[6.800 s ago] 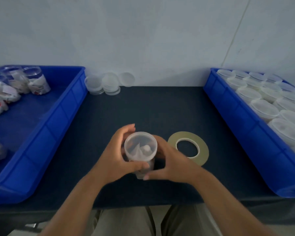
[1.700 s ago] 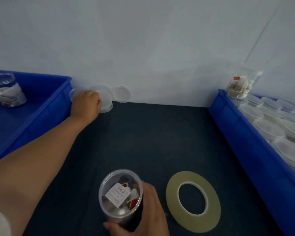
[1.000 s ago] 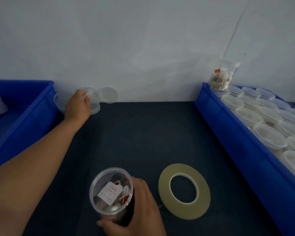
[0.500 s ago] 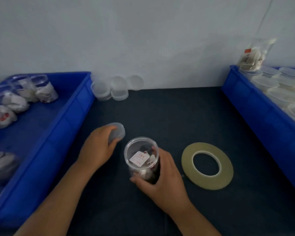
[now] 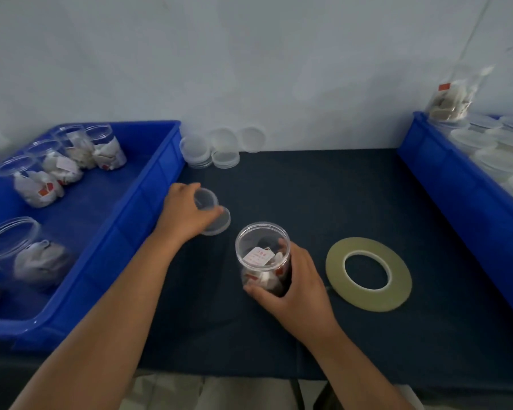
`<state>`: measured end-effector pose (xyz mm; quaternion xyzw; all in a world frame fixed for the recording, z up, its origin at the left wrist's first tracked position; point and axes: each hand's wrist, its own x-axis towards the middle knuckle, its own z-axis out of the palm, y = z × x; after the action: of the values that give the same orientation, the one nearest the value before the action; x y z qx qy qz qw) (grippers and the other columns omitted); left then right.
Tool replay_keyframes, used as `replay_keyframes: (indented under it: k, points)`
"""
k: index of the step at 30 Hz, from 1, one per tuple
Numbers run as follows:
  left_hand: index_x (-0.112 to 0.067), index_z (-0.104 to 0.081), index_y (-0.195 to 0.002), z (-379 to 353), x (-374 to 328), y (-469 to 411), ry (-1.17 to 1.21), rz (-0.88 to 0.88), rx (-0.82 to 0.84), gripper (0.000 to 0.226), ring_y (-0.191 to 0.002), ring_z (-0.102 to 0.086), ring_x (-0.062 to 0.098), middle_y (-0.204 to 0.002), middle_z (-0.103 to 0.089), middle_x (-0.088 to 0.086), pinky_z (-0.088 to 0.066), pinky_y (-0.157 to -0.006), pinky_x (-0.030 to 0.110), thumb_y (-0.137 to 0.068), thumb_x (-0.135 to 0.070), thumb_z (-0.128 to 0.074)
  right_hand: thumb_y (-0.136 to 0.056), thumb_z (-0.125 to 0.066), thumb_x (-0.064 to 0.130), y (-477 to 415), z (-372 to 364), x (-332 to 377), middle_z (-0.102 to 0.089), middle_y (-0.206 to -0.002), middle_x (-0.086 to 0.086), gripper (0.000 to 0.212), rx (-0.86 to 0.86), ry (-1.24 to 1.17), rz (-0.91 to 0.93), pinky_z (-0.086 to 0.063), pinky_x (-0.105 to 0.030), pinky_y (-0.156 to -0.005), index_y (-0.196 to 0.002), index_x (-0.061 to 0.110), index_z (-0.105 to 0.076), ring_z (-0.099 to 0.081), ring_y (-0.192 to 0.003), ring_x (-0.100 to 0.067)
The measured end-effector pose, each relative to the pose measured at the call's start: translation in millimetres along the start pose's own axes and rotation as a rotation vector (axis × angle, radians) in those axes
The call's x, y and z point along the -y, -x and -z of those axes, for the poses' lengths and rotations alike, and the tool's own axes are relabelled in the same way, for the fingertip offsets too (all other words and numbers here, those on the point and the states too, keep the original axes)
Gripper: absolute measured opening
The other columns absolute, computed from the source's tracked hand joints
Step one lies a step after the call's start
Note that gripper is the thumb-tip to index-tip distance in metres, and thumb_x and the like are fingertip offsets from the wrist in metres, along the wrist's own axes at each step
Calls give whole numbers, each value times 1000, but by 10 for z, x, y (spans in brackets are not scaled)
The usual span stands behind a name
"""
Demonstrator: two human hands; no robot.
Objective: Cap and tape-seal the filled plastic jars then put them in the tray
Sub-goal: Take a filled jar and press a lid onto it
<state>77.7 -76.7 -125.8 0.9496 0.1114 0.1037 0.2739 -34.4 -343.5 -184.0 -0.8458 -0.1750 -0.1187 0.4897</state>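
Jar (image 5: 262, 255) uncapped on dark mat (image 5: 308, 196), right hand (image 5: 301, 288) wrapped round it, left hand (image 5: 182, 216) pinching lids (image 5: 218, 224), pale wall (image 5: 249, 69) behind

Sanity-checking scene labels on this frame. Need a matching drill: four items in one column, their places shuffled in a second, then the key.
Things:
1. open jar
2. tape roll
3. lid stacks
4. pair of lids

Places:
A. flat on the dark mat, right of the jar
B. by the wall, beside the left tray
C. held by the left hand
D. gripped by the right hand

Pairs: 1-D, 2-A, 3-B, 4-C
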Motion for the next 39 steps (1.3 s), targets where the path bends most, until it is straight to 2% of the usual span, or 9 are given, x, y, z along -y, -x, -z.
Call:
replay_keyframes:
  k: [3, 7, 10, 13, 17, 21, 25, 34, 39]
  points:
    - [-40, -53, -149, 363, -136, 129, 295, -14, -99, 73, -120, -57, 5, -142, -54, -16, -46, -96, 30, -84, -62, -78, -71, -85, 70, 2, 15, -5, -47, -132, 40, 83, 10, -6, -8, -50, -13, -95, -132, 73, -30, -53, -126, 7]
    - [-64, -43, -149, 748, -543, 709, 307, -299, 212, 69, -120, -56, -17, -132, -58, -37, -47, -94, 22, -84, -80, -61, -72, -85, 68, 1, 10, 16, -50, -132, 46, 83, 17, -46, -32, -45, -4, -93, -129, 78, -27, -53, -124, 15]
    - [-62, -22, -156, 646, -772, 1111, -92, -541, 355, 81, -134, -42, -14, -149, -36, -39, -44, -102, 25, -86, -87, -53, -74, -86, 65, 11, 9, 25, -57, -131, 39, 80, 46, -81, -52, -53, -12, -88, -131, 71, -31, -60, -118, 12]
    - [-59, -11, -158, 424, -878, 1325, -281, -613, 368, 83, -128, -28, -10, -157, -21, -31, -39, -94, 23, -92, -69, -61, -75, -88, 54, 34, 16, 26, -59, -133, 30, 83, 65, -114, -38, -55, -19, -90, -136, 66, -31, -62, -121, 4]
    - [-55, -15, -159, 314, -952, 1291, -255, -615, 338, 79, -127, -33, -6, -154, -26, -27, -35, -84, 19, -94, -65, -58, -76, -84, 45, 47, 17, 43, -62, -128, 25, 81, 62, -115, -20, -56, -22, -87, -136, 63, -33, -65, -116, -3]
    - [-48, -21, -160, 270, -1065, 1215, -343, -578, 409, 72, -140, -39, 9, -154, -35, -17, -38, -91, 29, -96, -60, -51, -78, -78, 47, 51, 5, 39, -64, -120, 22, 73, 109, -104, -20, -57, -26, -81, -140, 40, -42, -67, -107, -5]
    - [-41, -36, -146, 144, -1157, 1291, -434, -603, 330, 67, -127, -45, 15, -137, -42, -9, -49, -92, 34, -92, -78, -47, -78, -82, 39, 39, 8, 19, -61, -126, 15, 76, 131, -114, -37, -59, -38, -87, -143, 26, -45, -65, -112, -8]
    - [-50, -40, -137, 40, -921, 1296, -338, -727, 266, 72, -125, -44, 8, -134, -38, -19, -37, -92, 26, -79, -91, -50, -80, -86, 42, 35, 17, 28, -66, -116, 21, 77, 148, -94, -72, -62, -37, -78, -141, 27, -40, -71, -100, -5]
    - [-49, -71, -109, 176, -894, 1101, 38, -848, 457, 27, -134, -48, 10, -133, -53, -25, -43, -107, 31, -90, -68, -68, -79, -85, 53, 23, 25, 50, -62, -119, 23, 84, 152, -53, -50, -59, -30, -82, -146, 29, -41, -66, -105, -1]
